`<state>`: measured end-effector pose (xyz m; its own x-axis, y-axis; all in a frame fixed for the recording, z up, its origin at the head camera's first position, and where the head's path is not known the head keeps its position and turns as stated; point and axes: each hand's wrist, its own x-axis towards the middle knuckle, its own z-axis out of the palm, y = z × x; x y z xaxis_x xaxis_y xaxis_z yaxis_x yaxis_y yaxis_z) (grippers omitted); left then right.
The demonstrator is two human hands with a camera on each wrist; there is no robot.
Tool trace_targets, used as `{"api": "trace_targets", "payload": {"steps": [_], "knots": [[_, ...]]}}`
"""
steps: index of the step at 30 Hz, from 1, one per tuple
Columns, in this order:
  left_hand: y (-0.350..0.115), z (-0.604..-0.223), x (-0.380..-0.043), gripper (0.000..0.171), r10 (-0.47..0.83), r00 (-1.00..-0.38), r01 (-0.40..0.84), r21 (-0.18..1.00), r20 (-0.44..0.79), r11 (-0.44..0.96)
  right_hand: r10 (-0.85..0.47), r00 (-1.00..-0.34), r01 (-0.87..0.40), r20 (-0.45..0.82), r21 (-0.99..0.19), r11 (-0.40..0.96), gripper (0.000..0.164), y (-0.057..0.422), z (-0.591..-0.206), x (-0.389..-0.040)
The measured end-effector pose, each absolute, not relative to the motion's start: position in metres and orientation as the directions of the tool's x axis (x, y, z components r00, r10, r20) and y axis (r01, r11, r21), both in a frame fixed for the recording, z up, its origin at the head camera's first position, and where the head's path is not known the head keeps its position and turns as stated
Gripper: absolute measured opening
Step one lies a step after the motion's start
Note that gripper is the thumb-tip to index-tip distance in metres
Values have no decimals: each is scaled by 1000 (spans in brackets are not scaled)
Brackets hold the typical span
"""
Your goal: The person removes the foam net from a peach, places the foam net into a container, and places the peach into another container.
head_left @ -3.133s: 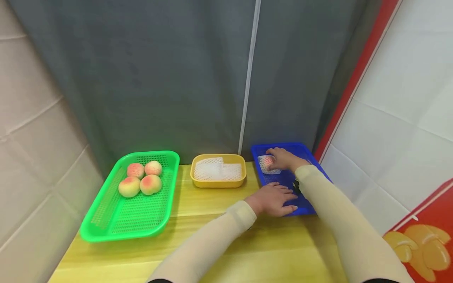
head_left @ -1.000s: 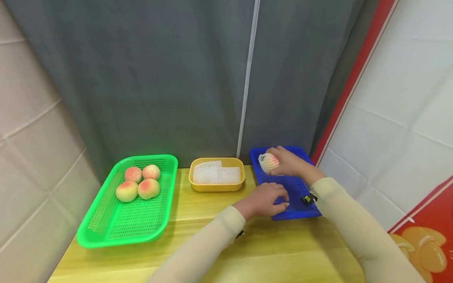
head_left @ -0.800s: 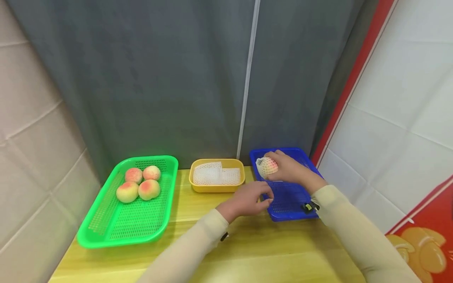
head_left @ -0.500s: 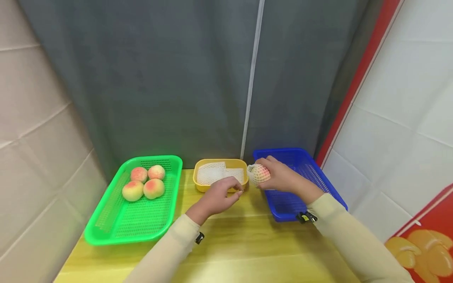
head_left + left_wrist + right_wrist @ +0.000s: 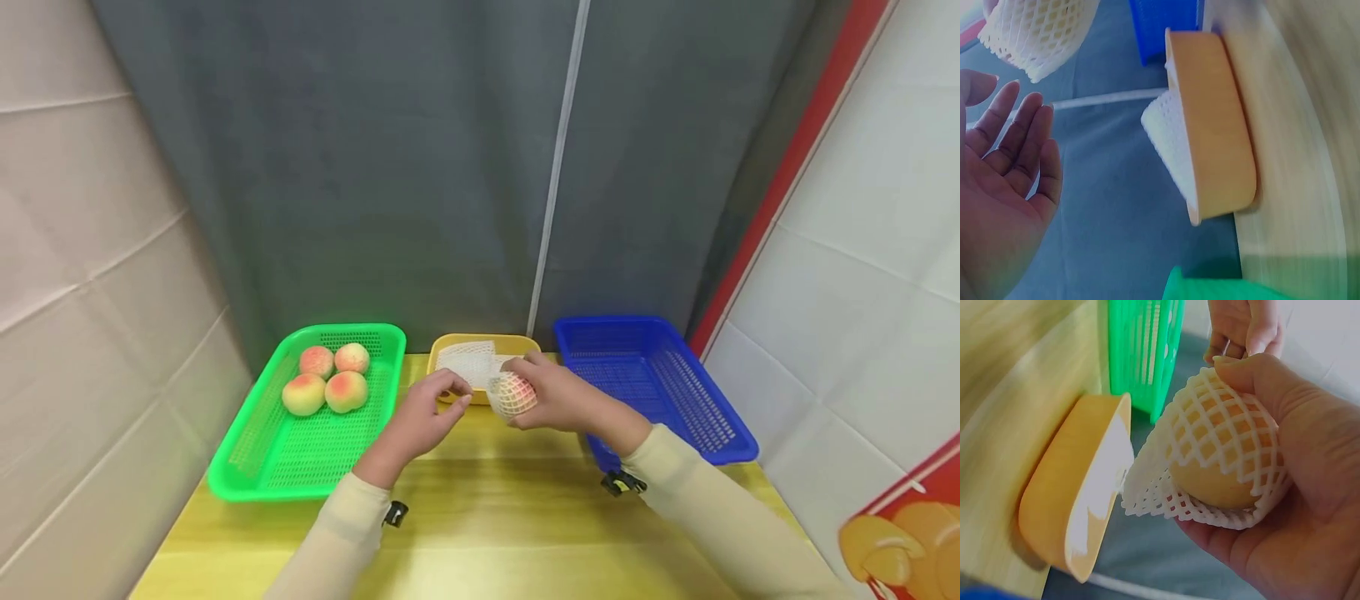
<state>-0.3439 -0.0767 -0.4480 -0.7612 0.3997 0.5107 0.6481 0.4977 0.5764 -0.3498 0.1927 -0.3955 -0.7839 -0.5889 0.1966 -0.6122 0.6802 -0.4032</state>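
My right hand grips a peach wrapped in a white foam net sleeve, held above the table in front of the yellow basket. One end of the sleeve gapes loosely, and the peach shows through the mesh. My left hand is just left of it, apart from it, with loosely bent fingers and nothing in them; the left wrist view shows its bare palm. Behind both hands, more white foam net sleeves lie in the small yellow basket, whose front is partly hidden by the hands.
On the left, a green basket holds several peaches near its back. A blue basket stands on the right, with my right forearm across its front corner. A grey curtain hangs behind the wooden table.
The right hand has lifted the sleeved peach out of the blue basket and brought it left to the middle. The left hand has moved left, from the blue basket to near the yellow one.
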Motion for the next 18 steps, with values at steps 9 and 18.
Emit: {"api": "trace_targets", "payload": {"steps": [9,18], "knots": [[-91,-441,-336,6,360,-749,657,555,556,510,-620,-760,-642,194,-373,670,78,172,-398,-348],[-89,-447,-334,7,363,-751,652,530,552,542,-631,-755,-646,179,-368,669,79,161,-413,-350]]}}
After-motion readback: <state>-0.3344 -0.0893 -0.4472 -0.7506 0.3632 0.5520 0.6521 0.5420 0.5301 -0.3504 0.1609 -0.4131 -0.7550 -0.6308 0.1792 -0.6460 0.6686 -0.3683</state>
